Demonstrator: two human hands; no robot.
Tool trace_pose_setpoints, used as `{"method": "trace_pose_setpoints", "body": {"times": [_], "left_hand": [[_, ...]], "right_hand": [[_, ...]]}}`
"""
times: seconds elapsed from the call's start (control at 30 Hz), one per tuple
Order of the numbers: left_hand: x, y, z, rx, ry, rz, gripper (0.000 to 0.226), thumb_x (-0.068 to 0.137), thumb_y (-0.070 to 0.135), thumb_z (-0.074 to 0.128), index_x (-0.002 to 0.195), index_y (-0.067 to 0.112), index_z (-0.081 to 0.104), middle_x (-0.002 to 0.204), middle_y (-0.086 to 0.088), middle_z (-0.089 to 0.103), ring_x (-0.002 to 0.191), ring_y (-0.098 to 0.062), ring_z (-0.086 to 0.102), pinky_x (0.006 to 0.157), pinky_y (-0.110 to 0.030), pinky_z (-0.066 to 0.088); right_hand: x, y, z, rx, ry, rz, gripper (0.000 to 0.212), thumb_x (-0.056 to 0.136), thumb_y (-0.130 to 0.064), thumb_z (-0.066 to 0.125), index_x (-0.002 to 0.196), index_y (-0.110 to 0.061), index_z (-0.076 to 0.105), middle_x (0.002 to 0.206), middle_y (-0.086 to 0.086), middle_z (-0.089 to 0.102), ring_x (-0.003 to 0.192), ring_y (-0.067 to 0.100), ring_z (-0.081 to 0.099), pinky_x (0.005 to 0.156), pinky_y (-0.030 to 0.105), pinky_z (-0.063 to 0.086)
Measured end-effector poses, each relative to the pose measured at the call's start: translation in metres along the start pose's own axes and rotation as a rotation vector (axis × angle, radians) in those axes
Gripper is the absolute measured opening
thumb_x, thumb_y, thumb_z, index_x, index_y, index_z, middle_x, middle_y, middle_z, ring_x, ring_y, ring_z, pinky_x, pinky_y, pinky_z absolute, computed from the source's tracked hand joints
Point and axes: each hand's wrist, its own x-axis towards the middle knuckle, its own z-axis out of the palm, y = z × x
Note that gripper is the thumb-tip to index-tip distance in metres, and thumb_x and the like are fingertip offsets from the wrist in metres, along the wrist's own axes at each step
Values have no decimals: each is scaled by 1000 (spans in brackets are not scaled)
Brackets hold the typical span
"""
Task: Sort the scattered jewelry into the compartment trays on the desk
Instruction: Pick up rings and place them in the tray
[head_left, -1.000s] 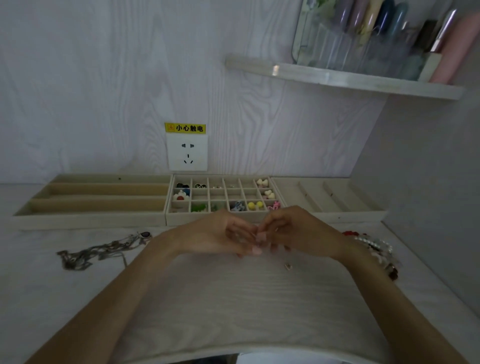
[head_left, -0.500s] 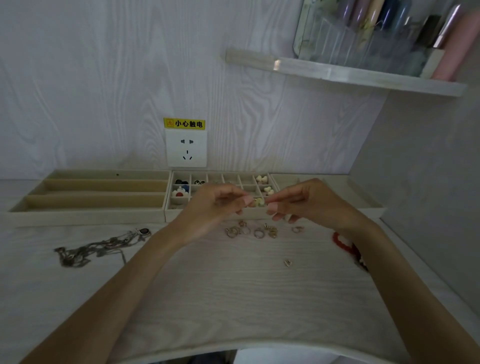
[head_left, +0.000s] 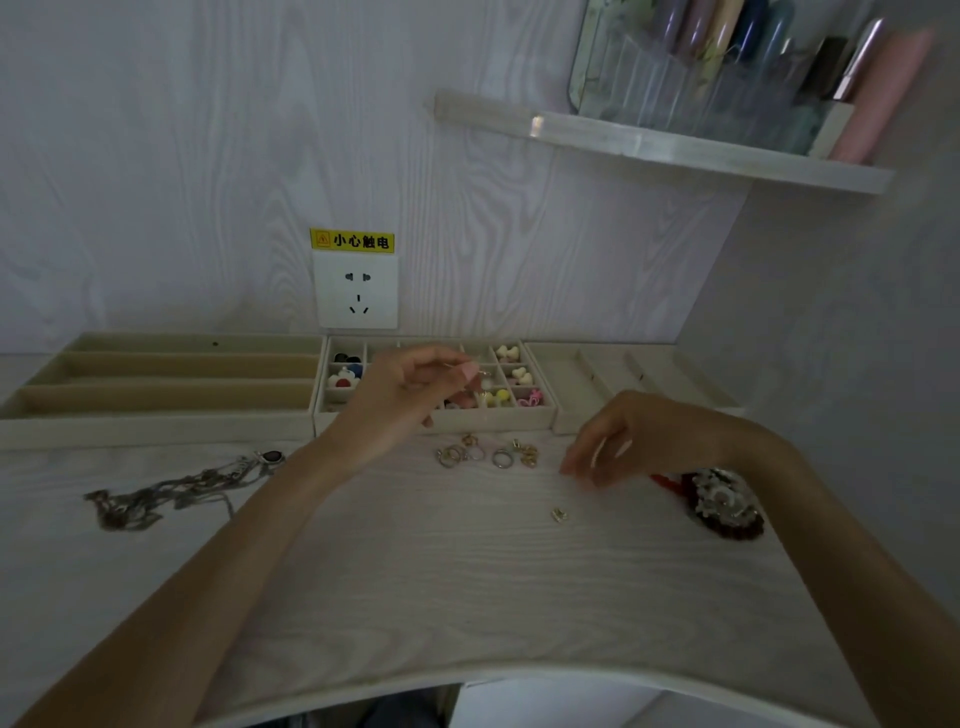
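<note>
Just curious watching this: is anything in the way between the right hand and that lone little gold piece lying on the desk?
Nothing visible. The right hand hovers above bare desk, and the gold piece lies alone just in front of it.

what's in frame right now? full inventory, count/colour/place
long-slot tray: 1, beige, desk back left
grid tray: 1, beige, centre, holds small coloured pieces
angled-slot tray: 1, beige, back right
rings: several, gold and silver, on the desk before grid tray
small gold piece: 1, alone, nearer
chains: tangled heap, silver, left
bead pile: dark, white and red, right
socket: 1, white, yellow label above
shelf: 1, white, holds clear organiser
left hand: over grid tray, pinching small item
right hand: over desk, fingers curled
</note>
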Motion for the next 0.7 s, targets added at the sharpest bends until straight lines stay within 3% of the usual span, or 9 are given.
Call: {"method": "trace_pose_setpoints", "body": {"times": [0.07, 0.17, 0.23, 0.4, 0.53, 0.63, 0.7], "left_hand": [[0, 0, -1, 10, 3, 1, 10, 89, 23, 60, 94, 23, 68, 85, 10, 74, 77, -6, 70, 51, -12, 45], [0, -1, -3, 13, 16, -8, 10, 90, 24, 59, 93, 24, 68, 85, 11, 74, 76, -5, 70, 53, -13, 47], [1, -1, -4, 5, 21, -16, 9, 91, 23, 58, 93, 23, 68, 85, 10, 74, 76, -6, 70, 54, -14, 48], [3, -3, -6, -28, 51, -25, 9, 91, 19, 59, 91, 21, 68, 81, 9, 75, 78, -7, 71, 60, -16, 52], [4, -2, -8, -64, 78, -23, 11, 90, 17, 60, 94, 15, 70, 81, 6, 75, 82, -7, 71, 73, -18, 54], [4, -1, -9, -67, 74, -34, 9, 89, 16, 61, 92, 16, 69, 81, 6, 75, 79, -9, 71, 72, -21, 55], [4, -1, -10, -66, 79, -39, 9, 89, 15, 61, 92, 15, 70, 81, 3, 75, 79, -12, 72, 75, -27, 56]], "right_hand": [[3, 2, 4, -23, -31, -11, 27, 80, 0, 68, 98, -18, 74, 84, -4, 71, 76, 8, 66, 71, 20, 54], [9, 12, -1, 27, 238, 63, 23, 82, 1, 66, 93, -18, 73, 76, -3, 68, 67, 9, 63, 56, 12, 47], [12, 22, -6, 22, 360, 135, 26, 82, 3, 63, 90, -20, 73, 76, -4, 67, 67, 5, 61, 57, 8, 46], [11, 30, -3, -12, 282, 187, 27, 78, -2, 70, 96, -22, 72, 78, -11, 64, 63, -8, 58, 56, 2, 40], [17, 20, 7, -23, 373, 116, 26, 78, -2, 71, 96, -20, 73, 75, -9, 64, 56, -14, 56, 57, 1, 41], [24, -5, 9, 225, 398, 25, 24, 84, 3, 62, 102, -8, 71, 80, 2, 70, 58, -5, 62, 54, 9, 47], [30, -23, 8, 381, 362, -30, 21, 87, -6, 62, 106, -10, 71, 90, 4, 73, 72, 5, 69, 64, 15, 54]]}}
